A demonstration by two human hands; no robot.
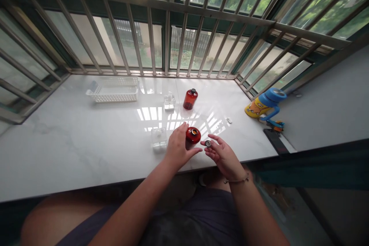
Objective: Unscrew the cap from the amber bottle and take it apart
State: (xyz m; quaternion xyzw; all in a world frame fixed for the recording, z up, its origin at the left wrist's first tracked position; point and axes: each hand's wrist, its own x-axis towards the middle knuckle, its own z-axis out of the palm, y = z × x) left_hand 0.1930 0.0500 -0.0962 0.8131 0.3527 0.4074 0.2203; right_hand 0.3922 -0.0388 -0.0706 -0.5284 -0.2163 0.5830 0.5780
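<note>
My left hand [178, 145] is wrapped around a small red bottle [193, 135] standing near the front edge of the white marble counter [72, 142]; the bottle's mouth is uncovered. Just right of it, my right hand [221, 154] pinches a small dark cap [208, 143] between thumb and fingertips. A clear glass bottle [158, 137] stands just left of my left hand. Farther back, a second red bottle with a dark cap [190, 98] stands next to another clear glass bottle [169, 101].
A white plastic basket [113, 91] sits at the back left of the counter. At the right are a yellow cup with a blue lid [263, 105] and a dark phone [275, 140]. A small white object [229, 120] lies between. Window bars [167, 46] close off the back.
</note>
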